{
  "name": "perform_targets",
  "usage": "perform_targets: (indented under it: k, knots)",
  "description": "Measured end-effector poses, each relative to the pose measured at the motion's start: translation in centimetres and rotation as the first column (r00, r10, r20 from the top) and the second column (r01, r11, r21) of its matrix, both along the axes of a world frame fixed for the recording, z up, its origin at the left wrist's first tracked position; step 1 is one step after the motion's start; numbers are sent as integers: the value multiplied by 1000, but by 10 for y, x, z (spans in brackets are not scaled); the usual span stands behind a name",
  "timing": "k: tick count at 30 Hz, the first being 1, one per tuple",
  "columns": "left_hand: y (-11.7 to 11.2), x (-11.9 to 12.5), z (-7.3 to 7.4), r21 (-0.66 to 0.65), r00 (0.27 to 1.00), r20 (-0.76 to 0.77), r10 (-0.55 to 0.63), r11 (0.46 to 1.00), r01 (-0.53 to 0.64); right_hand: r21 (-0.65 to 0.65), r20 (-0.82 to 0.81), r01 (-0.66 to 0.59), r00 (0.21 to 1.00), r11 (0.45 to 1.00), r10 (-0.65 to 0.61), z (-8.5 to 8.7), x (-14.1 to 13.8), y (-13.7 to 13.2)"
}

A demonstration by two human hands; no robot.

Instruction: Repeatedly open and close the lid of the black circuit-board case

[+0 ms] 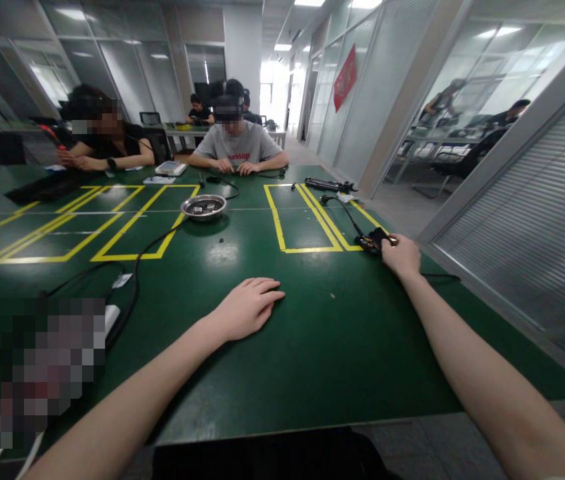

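My left hand (249, 308) lies flat on the green table with its fingers stretched out, holding nothing. At the right edge of the table, my right hand (402, 255) has its fingers closed on a small black device (371, 241); its exact kind I cannot make out. The device rests on or just above the tabletop beside the yellow tape. A black cord (346, 213) runs from it toward the far side, ending in a dark round end near a scrap of white material (345, 197).
A metal bowl (203, 208) with small shiny parts stands left of centre. A folded black tripod-like object (329, 185) lies at the far right. Black cables (137, 267) cross the left side. Two people sit across the table (307, 360); a blurred patch covers something at lower left.
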State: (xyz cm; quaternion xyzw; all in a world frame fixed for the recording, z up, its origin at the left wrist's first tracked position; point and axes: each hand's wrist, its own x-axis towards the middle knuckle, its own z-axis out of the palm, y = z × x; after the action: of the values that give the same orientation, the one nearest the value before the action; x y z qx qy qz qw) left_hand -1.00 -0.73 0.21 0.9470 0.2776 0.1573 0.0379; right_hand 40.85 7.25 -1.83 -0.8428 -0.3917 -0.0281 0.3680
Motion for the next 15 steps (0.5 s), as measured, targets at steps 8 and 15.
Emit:
perform_targets:
  k: [8, 15]
  knots:
    - [-1, 0, 1, -11, 1000, -6, 0, 1000, 0, 52, 89, -79, 993, 996, 74, 0, -3, -4]
    - [0, 0, 0, 0, 1000, -1, 5, 1000, -5, 106, 100, -106, 990, 989, 95, 7, -3, -3]
